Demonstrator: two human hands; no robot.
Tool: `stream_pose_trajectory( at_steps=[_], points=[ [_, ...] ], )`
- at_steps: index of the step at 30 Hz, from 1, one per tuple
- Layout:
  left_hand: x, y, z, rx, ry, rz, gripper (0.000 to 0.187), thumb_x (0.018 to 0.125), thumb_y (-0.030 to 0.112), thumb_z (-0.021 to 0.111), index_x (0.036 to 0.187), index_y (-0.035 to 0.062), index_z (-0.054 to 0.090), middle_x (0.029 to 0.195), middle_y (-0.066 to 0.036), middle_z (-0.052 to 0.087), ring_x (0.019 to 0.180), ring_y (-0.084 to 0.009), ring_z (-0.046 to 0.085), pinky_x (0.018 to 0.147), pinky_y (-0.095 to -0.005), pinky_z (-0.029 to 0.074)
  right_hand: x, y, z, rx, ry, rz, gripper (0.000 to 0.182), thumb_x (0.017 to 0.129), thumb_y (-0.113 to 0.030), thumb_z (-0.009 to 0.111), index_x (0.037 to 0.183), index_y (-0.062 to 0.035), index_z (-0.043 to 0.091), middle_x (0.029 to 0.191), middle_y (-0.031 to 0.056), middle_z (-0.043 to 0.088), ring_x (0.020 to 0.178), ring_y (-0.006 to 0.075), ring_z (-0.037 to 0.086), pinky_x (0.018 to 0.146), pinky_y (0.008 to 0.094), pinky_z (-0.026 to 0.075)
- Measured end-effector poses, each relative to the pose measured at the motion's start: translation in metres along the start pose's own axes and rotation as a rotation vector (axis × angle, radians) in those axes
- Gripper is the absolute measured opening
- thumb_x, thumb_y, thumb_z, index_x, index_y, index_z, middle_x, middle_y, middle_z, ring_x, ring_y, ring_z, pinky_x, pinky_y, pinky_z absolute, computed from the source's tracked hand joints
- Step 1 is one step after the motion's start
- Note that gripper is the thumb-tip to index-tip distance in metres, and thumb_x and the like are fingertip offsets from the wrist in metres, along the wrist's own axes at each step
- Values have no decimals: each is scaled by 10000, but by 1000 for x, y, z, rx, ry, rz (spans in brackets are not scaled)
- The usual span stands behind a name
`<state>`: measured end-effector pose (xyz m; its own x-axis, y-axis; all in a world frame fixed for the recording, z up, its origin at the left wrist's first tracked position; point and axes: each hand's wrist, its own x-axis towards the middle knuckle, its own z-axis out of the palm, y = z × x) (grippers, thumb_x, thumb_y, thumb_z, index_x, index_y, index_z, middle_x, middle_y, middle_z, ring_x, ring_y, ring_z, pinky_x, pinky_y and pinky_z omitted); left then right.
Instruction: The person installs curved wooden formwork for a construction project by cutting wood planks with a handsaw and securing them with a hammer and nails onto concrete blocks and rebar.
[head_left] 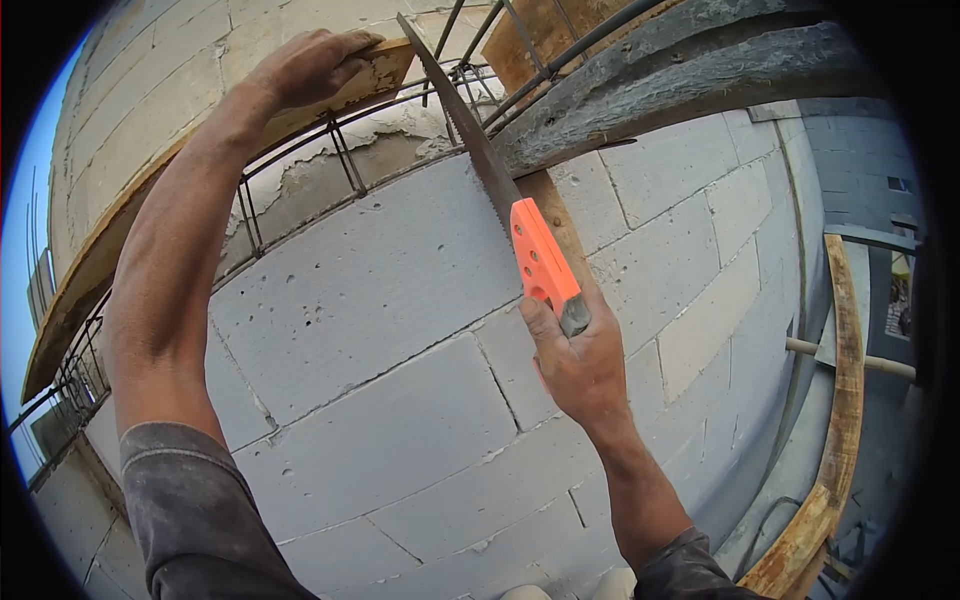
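Observation:
My right hand [580,365] grips the orange handle of a handsaw [541,258]. Its toothed blade [460,115] runs up and left, with the tip close to the end of a wooden board. My left hand [305,65] reaches up and presses on the top of that wooden board [385,70], near its cut end. The board lies along the top of a grey block wall [380,290]. Steel rebar [345,155] runs just under the board and behind the blade.
Weathered grey planks [690,75] cross the upper right above the wall. A curved wooden plank [835,460] and a pipe [850,358] stand at the right. Sky shows at the far left edge, past more rebar [70,385].

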<state>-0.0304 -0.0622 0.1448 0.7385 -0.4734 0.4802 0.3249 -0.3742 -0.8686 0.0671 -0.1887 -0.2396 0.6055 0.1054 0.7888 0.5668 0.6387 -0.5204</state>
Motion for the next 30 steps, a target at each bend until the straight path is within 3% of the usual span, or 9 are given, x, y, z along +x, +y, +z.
stream_pose_trajectory(
  at_steps=[2,5,8,9,12,15,18,23,30],
  points=[
    [2,1,-5,-28,-24,-11,353,995,182,532,1333,92,574,1094,-165,710,985,-308,697,922,-448,543,38,-26,4,-104,-35,125,398,965,-310,663,1100,41,532,814,89,589,731,152,586,662,352,489],
    [9,-17,-18,-83,46,48,385,988,204,564,1339,47,573,1159,-183,692,1031,-329,678,933,-438,528,53,-9,15,-139,56,-111,366,961,-305,670,1053,22,531,808,84,586,744,156,593,669,350,490],
    [6,-19,-15,-52,-29,-17,372,994,204,556,1320,29,587,1168,-189,689,1050,-334,673,941,-428,523,-2,-1,9,0,-31,86,344,964,-307,665,1010,3,523,802,80,573,732,163,584,656,353,485],
    [5,-18,-16,-62,-19,-15,369,995,208,555,1314,26,591,1169,-192,688,1051,-336,672,941,-427,522,-9,-2,13,-40,21,-92,359,967,-322,657,1009,7,521,794,76,564,695,149,557,621,349,470],
    [10,-16,-15,-73,8,-2,367,1000,224,553,1298,14,601,1172,-200,685,1053,-340,672,941,-429,519,24,-23,8,-78,-32,61,353,978,-320,639,1013,10,519,826,74,557,719,142,555,625,332,474],
    [20,-31,-19,-23,31,-38,388,1011,270,533,1299,19,599,1166,-207,685,1053,-344,671,935,-444,517,51,-40,14,-187,-55,26,376,987,-339,623,1050,12,506,835,63,543,733,136,555,626,329,477],
    [12,-26,-13,92,-11,-170,427,1035,370,457,1307,67,585,1134,-209,693,1039,-354,672,907,-473,521,46,-37,13,-14,-106,90,426,997,-358,605,1137,24,479,844,64,531,742,135,556,627,330,478],
    [10,-11,-8,325,-53,-386,465,1045,513,321,1185,142,563,998,-193,714,949,-382,683,801,-524,529,37,-37,17,89,-61,-223,465,1018,-326,568,1265,42,428,844,71,554,727,110,558,617,301,479],
    [10,-22,2,286,17,-299,465,1041,522,331,1078,110,543,885,-195,704,871,-405,678,751,-535,515,17,-21,14,-61,64,-338,387,1020,-241,567,1266,31,443,681,29,557,558,123,564,518,282,457]
  ],
)
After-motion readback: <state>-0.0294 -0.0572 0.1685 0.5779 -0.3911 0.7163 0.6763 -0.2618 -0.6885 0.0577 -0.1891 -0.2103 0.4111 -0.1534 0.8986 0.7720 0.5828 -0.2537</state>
